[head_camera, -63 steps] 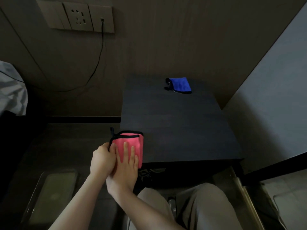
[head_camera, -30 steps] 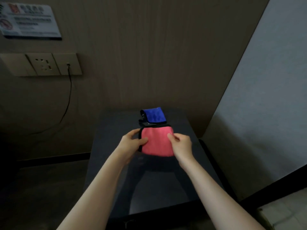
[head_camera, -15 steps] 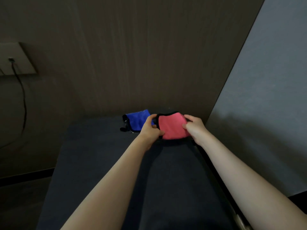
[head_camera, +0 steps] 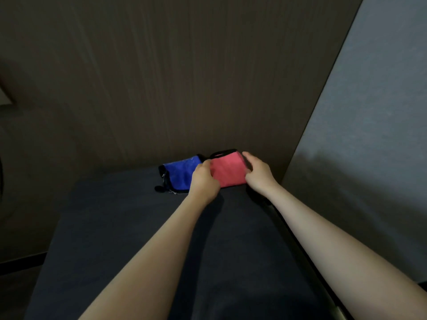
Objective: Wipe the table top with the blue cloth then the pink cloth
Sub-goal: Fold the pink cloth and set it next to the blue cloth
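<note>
A folded pink cloth (head_camera: 227, 172) with a black hem lies at the far right of the dark table top (head_camera: 120, 227), close to the back wall. My left hand (head_camera: 204, 182) grips its left edge and my right hand (head_camera: 257, 175) grips its right edge. A folded blue cloth (head_camera: 179, 174), also black-hemmed, lies flat just left of the pink one; my left hand covers its right end, so whether the two cloths touch is hidden.
A brown wood-panel wall (head_camera: 173, 77) rises directly behind the cloths. A grey wall (head_camera: 374, 135) runs along the table's right side. Dark floor (head_camera: 20, 271) shows beyond the table's left edge.
Both hands have carried the pink cloth from the table's near left corner to the far right, beside the blue cloth. The camera has moved forward and closer to the back wall.
</note>
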